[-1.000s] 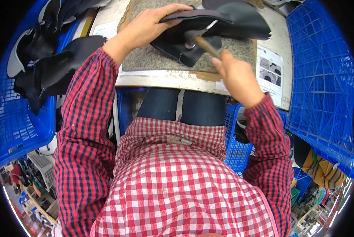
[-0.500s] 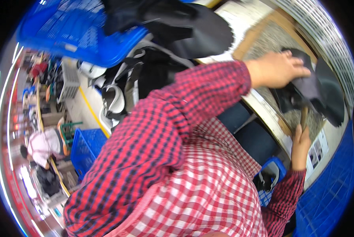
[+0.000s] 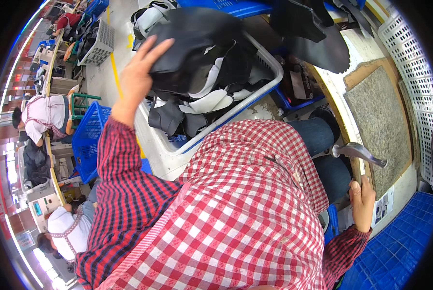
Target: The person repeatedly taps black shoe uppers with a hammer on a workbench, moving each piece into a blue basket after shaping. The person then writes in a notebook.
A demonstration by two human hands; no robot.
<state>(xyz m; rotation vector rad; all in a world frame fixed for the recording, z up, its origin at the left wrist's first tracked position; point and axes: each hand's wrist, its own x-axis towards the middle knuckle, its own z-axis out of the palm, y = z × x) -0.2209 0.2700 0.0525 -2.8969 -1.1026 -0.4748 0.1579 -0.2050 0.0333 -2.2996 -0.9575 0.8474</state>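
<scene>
My left hand (image 3: 138, 79) is at the far left, fingers spread. Its fingertips overlap the edge of a black leather-like piece (image 3: 194, 46), blurred by motion, above a white crate (image 3: 175, 147). Whether they still touch it is hard to make out. In that crate lie several black and white cut pieces (image 3: 209, 104). Over at the right, my right hand (image 3: 362, 205) is closed around the handle of a hammer (image 3: 360, 152). The metal hammer head stands out past the worktable's near edge and over a rough grey slab (image 3: 383, 125).
More black pieces (image 3: 318, 41) hang at the table's far end. A white perforated basket (image 3: 409, 87) borders the table, and a blue crate (image 3: 395, 246) lies at the lower right. Another blue crate (image 3: 88, 145) stands at left, near co-workers (image 3: 47, 113) at a bench.
My left hand has swung from the slab to above the white crate, and the black pieces have left the slab. The hammer head, hidden before, now shows; my right hand keeps its grip.
</scene>
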